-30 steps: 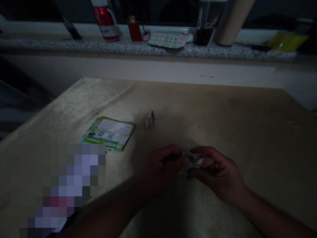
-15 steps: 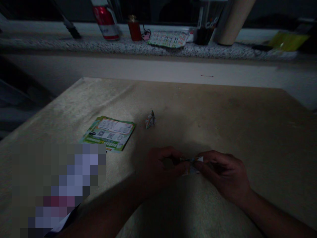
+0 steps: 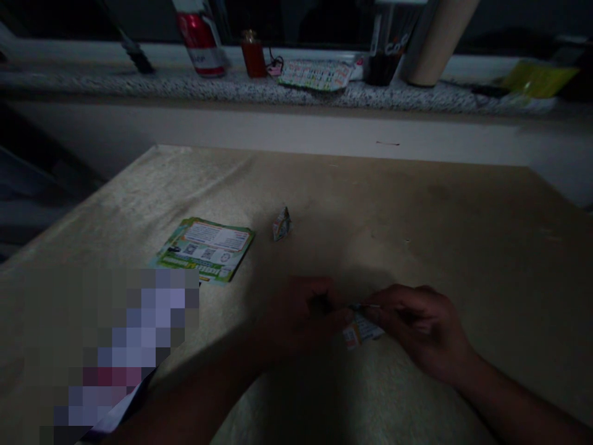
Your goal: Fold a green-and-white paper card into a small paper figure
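A small piece of printed paper (image 3: 362, 330), pale with orange and blue print, is pinched between both hands near the front of the table. My left hand (image 3: 301, 315) is closed, its thumb and fingertips at the paper's left top edge. From the other side, my right hand (image 3: 424, 327) grips the paper's upper right edge between thumb and fingers. Its printed face hangs below the fingertips, partly covered by them. Farther back stands a small folded paper piece (image 3: 281, 225) with a pointed top. To the left lies a stack of green printed leaflets (image 3: 206, 247).
A blurred-out pixelated patch covers the lower left, beside my left forearm. On the speckled sill (image 3: 259, 93) behind the table (image 3: 440, 210) stand a red and white can (image 3: 200, 43), a small red bottle (image 3: 253, 57), a printed packet (image 3: 315, 75), a dark cup (image 3: 385, 52) and a yellow packet (image 3: 537, 79).
The paper has tilted, so more of its printed face shows below the fingers. My left fingers have drawn together a little, while my right hand has barely moved.
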### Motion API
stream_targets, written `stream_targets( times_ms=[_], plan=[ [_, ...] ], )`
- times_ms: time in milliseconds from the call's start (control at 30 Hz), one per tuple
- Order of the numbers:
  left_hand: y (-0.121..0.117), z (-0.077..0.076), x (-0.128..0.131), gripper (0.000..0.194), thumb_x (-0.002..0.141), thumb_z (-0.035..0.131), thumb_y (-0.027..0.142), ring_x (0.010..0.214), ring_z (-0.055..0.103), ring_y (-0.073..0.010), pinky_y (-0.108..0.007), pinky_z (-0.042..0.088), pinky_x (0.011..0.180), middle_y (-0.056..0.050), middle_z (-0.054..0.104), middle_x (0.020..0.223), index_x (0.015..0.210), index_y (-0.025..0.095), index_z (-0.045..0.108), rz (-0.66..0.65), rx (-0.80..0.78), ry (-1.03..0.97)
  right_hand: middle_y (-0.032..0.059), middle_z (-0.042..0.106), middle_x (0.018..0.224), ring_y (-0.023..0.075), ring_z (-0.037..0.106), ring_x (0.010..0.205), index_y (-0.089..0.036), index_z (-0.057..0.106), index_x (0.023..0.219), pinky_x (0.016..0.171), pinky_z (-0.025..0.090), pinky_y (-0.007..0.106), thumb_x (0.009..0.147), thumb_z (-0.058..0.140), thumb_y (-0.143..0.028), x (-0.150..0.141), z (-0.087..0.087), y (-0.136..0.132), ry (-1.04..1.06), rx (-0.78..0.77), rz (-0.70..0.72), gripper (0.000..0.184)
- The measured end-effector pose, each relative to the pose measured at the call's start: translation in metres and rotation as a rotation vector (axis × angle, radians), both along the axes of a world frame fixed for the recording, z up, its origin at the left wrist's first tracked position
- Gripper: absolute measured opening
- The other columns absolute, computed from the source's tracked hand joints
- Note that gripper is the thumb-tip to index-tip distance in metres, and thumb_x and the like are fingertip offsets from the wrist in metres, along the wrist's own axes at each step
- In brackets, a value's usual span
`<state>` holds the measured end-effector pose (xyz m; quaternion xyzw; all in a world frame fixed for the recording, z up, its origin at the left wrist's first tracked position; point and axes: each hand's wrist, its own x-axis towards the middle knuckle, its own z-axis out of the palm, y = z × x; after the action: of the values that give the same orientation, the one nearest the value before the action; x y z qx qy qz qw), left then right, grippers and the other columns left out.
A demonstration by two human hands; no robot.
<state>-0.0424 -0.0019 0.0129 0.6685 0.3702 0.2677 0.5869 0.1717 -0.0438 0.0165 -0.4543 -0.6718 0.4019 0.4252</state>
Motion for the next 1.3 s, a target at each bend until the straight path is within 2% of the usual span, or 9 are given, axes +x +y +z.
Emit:
stream_targets(
  times_ms=[167,367,500,633,700,800,933,1167,1300],
  plan=[
    [0.001,0.006,-0.005,0.03,0.094,0.057,0.031,0.053,0.038,-0.007,-0.021,0.027,0.051,0.006,0.043,0.058,0.069,0.014,0.057,-0.206,0.22,0.061,-0.0003,0.068,0.057,0.009,0.06,0.047,-0.017,0.073,0.078,0.044,0.046,0.017,0.089,0.073,-0.027,0.0,-0.004,0.001,0.109,-0.151,0.043,0.014],
    [-0.004,0.007,0.0,0.033,0.097,0.054,0.033,0.052,0.036,-0.0074,-0.022,0.026,0.051,0.006,0.043,0.057,0.071,0.014,0.061,-0.042,0.245,0.002,0.0044,0.078,0.075,0.0142,0.074,0.066,-0.017,0.074,0.09,0.062,0.061,0.023,0.09,0.073,-0.028,-0.007,-0.002,0.001,0.356,-0.345,0.119,0.011],
    [-0.004,0.002,0.003,0.029,0.092,0.058,0.03,0.05,0.033,-0.0065,-0.02,0.025,0.049,0.007,0.04,0.054,0.067,0.015,0.057,-0.015,0.215,0.025,0.004,0.075,0.065,0.0133,0.07,0.056,-0.016,0.072,0.076,0.052,0.057,0.022,0.09,0.073,-0.03,-0.007,-0.001,0.001,0.244,-0.325,0.063,0.02],
    [0.0,-0.002,0.003,0.031,0.082,0.066,0.03,0.05,0.034,-0.0071,-0.02,0.025,0.047,0.007,0.04,0.053,0.059,0.016,0.049,-0.089,0.069,0.119,0.0018,0.07,0.057,0.0106,0.063,0.049,-0.015,0.072,0.073,0.044,0.048,0.018,0.086,0.076,-0.031,-0.004,-0.002,0.002,0.124,-0.343,0.057,0.021],
    [0.0,-0.001,0.004,0.031,0.082,0.066,0.032,0.05,0.035,-0.0074,-0.02,0.026,0.047,0.006,0.041,0.053,0.059,0.016,0.051,-0.074,0.009,0.102,0.0011,0.071,0.059,0.0104,0.064,0.05,-0.016,0.072,0.076,0.046,0.05,0.018,0.085,0.078,-0.031,-0.004,-0.003,0.003,0.188,-0.369,0.032,0.018],
    [-0.006,0.0,0.008,0.031,0.085,0.063,0.031,0.049,0.038,-0.0075,-0.02,0.029,0.047,0.005,0.046,0.052,0.06,0.016,0.054,0.073,0.006,0.016,0.0007,0.073,0.067,0.0109,0.067,0.058,-0.017,0.074,0.085,0.055,0.055,0.02,0.084,0.08,-0.032,-0.004,-0.004,0.006,0.376,-0.381,0.005,0.016],
    [-0.013,-0.002,0.014,0.03,0.088,0.063,0.031,0.05,0.047,-0.0089,-0.019,0.035,0.049,0.001,0.058,0.055,0.063,0.015,0.06,0.168,0.013,-0.044,0.0025,0.076,0.074,0.0127,0.07,0.064,-0.018,0.077,0.092,0.061,0.059,0.023,0.083,0.081,-0.036,-0.009,-0.003,0.006,0.471,-0.425,0.095,0.021],
    [-0.009,0.004,0.009,0.03,0.098,0.05,0.028,0.06,0.055,-0.0106,-0.021,0.039,0.057,-0.005,0.071,0.076,0.087,0.012,0.073,-0.19,0.06,-0.095,0.001,0.072,0.062,0.0107,0.066,0.05,-0.017,0.078,0.077,0.047,0.056,0.019,0.079,0.085,-0.03,-0.006,-0.002,0.001,0.407,-0.452,0.117,0.014],
    [-0.007,0.005,0.006,0.033,0.1,0.05,0.034,0.061,0.055,-0.0118,-0.022,0.041,0.059,-0.005,0.066,0.072,0.089,0.01,0.071,-0.188,0.079,-0.125,0.0022,0.073,0.063,0.0126,0.068,0.049,-0.017,0.078,0.076,0.046,0.058,0.021,0.083,0.081,-0.034,-0.005,0.002,0.003,0.382,-0.456,0.126,0.018]
  ],
)
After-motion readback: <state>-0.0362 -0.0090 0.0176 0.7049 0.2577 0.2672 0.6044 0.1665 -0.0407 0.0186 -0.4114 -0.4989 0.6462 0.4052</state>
